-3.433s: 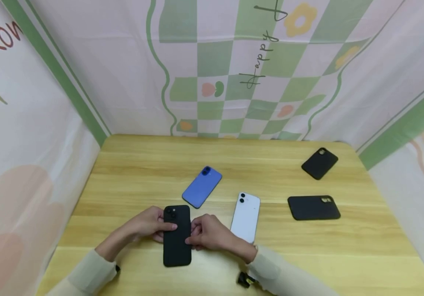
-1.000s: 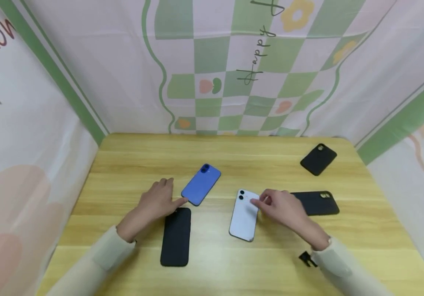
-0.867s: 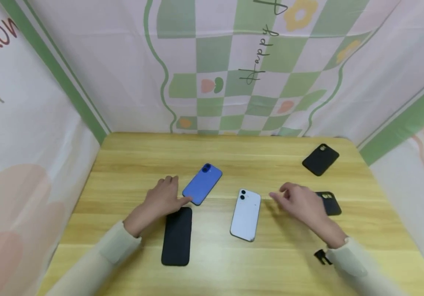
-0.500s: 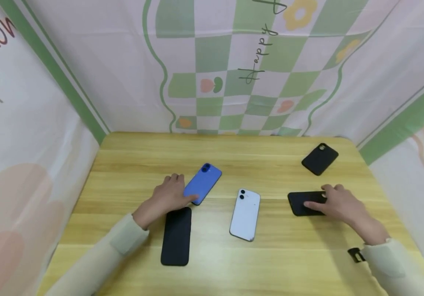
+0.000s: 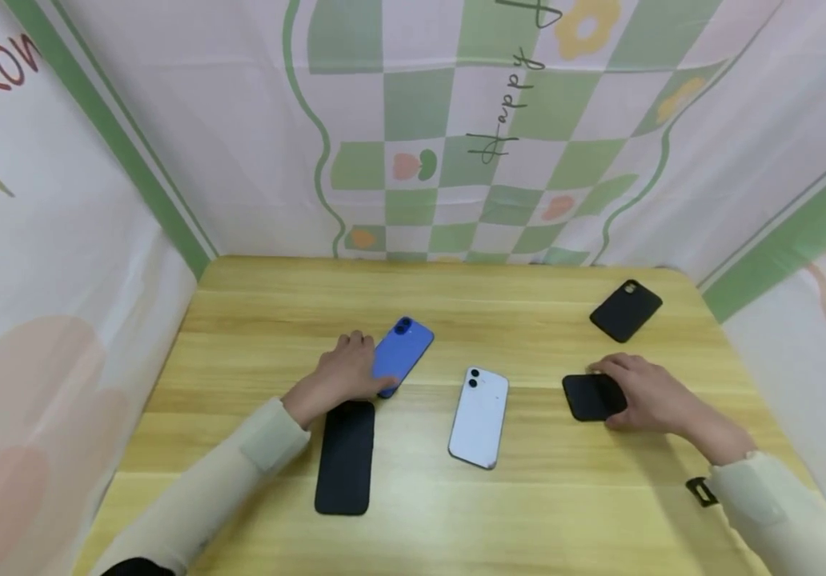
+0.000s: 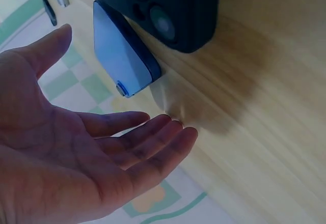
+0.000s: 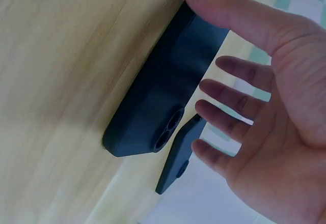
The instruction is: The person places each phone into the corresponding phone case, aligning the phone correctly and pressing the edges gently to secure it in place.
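My left hand (image 5: pixel 344 368) hovers at the lower left end of a blue phone (image 5: pixel 407 350). The left wrist view shows its fingers loosely spread, with the phone's edge beyond the thumb. Just below lies a phone in a black case (image 5: pixel 344 460), back up, its camera end partly under that hand. My right hand (image 5: pixel 651 396) straddles a black phone case (image 5: pixel 589 398), covering its camera-cutout end in the head view. In the right wrist view the thumb meets one long edge of the case (image 7: pixel 158 81), while relaxed fingers lie off the opposite side.
Between the hands a white phone (image 5: pixel 479 420) lies back up. A second black phone case (image 5: pixel 627 310) is near the table's far right corner. Printed fabric (image 5: pixel 413 104) hangs behind the wooden table (image 5: pixel 528 512) and along both sides.
Both hands have left the black-cased phone, which now lies on the table. My left hand has moved over the blue phone; my right passed the white phone and reached the black case at right.
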A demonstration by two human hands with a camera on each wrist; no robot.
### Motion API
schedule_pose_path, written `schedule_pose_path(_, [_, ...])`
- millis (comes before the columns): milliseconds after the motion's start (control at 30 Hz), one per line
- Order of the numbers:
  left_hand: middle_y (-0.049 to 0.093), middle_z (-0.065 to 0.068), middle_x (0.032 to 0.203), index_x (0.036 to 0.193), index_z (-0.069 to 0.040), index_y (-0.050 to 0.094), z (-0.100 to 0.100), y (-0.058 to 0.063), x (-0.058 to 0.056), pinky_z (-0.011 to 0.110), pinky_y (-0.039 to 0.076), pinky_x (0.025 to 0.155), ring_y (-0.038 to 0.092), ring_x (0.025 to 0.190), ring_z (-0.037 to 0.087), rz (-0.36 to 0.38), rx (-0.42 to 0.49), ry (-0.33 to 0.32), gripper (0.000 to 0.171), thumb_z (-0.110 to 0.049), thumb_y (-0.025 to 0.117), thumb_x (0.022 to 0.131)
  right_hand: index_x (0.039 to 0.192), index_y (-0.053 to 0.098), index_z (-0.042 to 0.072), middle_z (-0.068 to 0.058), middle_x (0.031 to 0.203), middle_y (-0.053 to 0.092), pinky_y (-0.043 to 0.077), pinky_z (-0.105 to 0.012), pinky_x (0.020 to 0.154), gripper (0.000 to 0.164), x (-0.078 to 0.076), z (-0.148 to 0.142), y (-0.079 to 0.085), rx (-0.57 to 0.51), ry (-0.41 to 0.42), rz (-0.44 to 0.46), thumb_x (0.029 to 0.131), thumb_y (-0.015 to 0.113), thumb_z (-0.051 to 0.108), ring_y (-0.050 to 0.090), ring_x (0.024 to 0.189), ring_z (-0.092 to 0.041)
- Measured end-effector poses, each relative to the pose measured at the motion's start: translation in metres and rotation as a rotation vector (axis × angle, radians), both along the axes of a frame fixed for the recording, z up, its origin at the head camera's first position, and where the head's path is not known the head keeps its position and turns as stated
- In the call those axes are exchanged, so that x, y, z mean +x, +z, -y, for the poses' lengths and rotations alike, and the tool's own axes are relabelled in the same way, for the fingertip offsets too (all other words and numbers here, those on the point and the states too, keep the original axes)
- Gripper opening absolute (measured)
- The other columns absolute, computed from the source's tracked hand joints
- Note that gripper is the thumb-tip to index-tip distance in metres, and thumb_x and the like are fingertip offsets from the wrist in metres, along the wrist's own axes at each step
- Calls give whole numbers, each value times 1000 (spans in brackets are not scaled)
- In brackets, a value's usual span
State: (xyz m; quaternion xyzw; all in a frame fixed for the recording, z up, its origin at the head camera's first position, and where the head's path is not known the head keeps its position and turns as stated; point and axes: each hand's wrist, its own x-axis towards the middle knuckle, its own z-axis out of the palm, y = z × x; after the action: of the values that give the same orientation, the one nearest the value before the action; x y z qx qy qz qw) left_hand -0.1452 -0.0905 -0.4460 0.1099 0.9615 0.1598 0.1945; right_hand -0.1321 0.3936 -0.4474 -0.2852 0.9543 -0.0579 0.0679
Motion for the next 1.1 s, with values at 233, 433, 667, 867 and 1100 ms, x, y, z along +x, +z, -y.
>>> schedule_pose_path(233, [38,29,160,153,8,46,-10,-3,-4,58,56,96,42,142,42,4,-5,1,89,-59,68,98,131,67,-3,-22,120,64,57,-60,84,79,-4,3,-1,28,98,-13,61,100,13,67,100,-40])
schedule_pose_path(433, [39,28,158,148,8,51,-17,-3,-5,53,59,89,42,141,41,-17,-4,21,87,-59,72,97,130,69,1,-19,118,65,56,-62,87,79,-4,4,-2,37,167,-72,58,99,5,66,102,-39])
schedule_pose_path(667, [44,27,146,140,9,57,-23,-6,-7,46,58,79,46,129,37,-26,4,30,81,-56,75,95,127,71,4,-17,121,67,52,-65,90,82,-5,2,-5,33,267,-176,51,98,-4,65,109,-39])
schedule_pose_path(867, [46,25,137,135,10,61,-29,-9,-8,49,57,84,45,126,37,-40,-7,37,78,-55,77,94,134,66,2,-26,128,64,51,-67,92,85,-3,-3,-5,40,217,-147,55,97,3,62,114,-46])
schedule_pose_path(1100, [47,26,140,135,8,61,-33,-11,-12,55,57,90,44,131,39,-60,-46,49,77,-56,77,94,139,53,-16,-42,123,57,57,-65,79,84,3,3,12,113,-253,27,96,75,52,63,103,-55])
